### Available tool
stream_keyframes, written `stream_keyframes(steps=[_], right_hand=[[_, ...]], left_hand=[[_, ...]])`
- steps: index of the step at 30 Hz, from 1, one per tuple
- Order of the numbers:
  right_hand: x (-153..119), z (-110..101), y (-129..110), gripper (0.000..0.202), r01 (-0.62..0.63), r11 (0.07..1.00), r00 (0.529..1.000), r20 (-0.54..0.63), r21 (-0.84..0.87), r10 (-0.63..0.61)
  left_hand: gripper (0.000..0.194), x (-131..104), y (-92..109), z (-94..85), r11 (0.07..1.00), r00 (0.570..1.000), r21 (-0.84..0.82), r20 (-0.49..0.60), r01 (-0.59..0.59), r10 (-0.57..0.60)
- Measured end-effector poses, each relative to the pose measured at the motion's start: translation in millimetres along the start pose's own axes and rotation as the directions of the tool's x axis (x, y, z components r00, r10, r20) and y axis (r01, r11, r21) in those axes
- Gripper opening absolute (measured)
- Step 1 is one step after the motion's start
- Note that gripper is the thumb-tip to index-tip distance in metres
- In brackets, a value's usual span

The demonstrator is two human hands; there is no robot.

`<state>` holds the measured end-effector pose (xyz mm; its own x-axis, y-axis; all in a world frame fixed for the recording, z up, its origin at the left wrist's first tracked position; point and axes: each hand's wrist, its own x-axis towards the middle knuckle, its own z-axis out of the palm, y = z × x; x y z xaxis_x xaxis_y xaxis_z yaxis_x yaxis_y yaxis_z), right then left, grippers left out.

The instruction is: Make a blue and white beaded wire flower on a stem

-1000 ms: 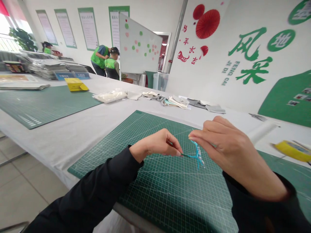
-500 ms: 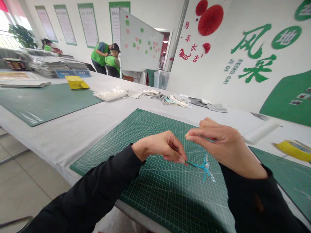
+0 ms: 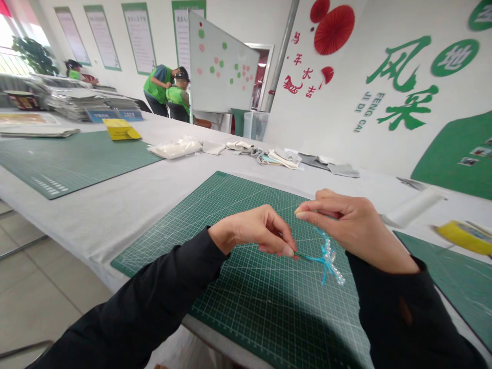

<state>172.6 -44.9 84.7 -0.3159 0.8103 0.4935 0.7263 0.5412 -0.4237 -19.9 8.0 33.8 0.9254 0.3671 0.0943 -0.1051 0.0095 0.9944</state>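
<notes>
Between the thumb and fingers of my left hand point(image 3: 265, 233) is the thin dark stem end of a blue beaded cord piece point(image 3: 326, 260). Its light-blue strands branch out to the right, with clear, pearly beads along them. Above and to the right, my right hand point(image 3: 342, 220) is closed in a pinch, its fingertips apart from my left hand. Whatever lies in that pinch is too fine to make out. One blue strand runs up behind my right hand, where its end is hidden. Both hands are over a green cutting mat point(image 3: 246, 292) with a white grid.
Another cutting mat point(image 3: 77, 159) lies to the left, with a yellow folded card point(image 3: 121, 129) on it. A plastic bag point(image 3: 177, 148) and cloth pieces point(image 3: 284, 159) line the table's far side. At right are a yellow object point(image 3: 467, 237) and a third mat point(image 3: 449, 282). People in green vests are behind.
The beaded piece has turned and shifted slightly, its beads now facing me more. My right hand has moved a little to the right; my left hand has hardly moved.
</notes>
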Motion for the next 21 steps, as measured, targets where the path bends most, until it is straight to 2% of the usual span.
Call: stream_keyframes(steps=[5,9,12,16,21], right_hand=[[0,1,9,0.02,-0.134,0.981,0.991,0.013,0.137,0.133],[-2,0,20,0.032,-0.284,0.913,0.958,0.042,0.292,0.284],[-3,1,28,0.035,-0.346,0.87,0.933,0.028,0.353,0.359],[-4,3,32,0.033,-0.38,0.865,0.91,-0.036,0.327,0.413],[-4,2,24,0.032,-0.366,0.879,0.913,-0.064,0.305,0.403]], left_hand=[[0.005,-2,2,0.9,0.998,0.997,0.007,-0.051,-0.059,0.06],[0.006,0,0,-0.7,0.983,0.977,-0.073,-0.144,-0.169,0.157],[0.006,3,0,-2.5,0.955,0.936,-0.155,-0.29,-0.253,0.201],[0.008,7,0,-4.9,0.912,0.857,-0.218,-0.467,-0.349,0.216],[0.011,9,-1,-7.9,0.88,0.789,-0.262,-0.587,-0.395,0.18]])
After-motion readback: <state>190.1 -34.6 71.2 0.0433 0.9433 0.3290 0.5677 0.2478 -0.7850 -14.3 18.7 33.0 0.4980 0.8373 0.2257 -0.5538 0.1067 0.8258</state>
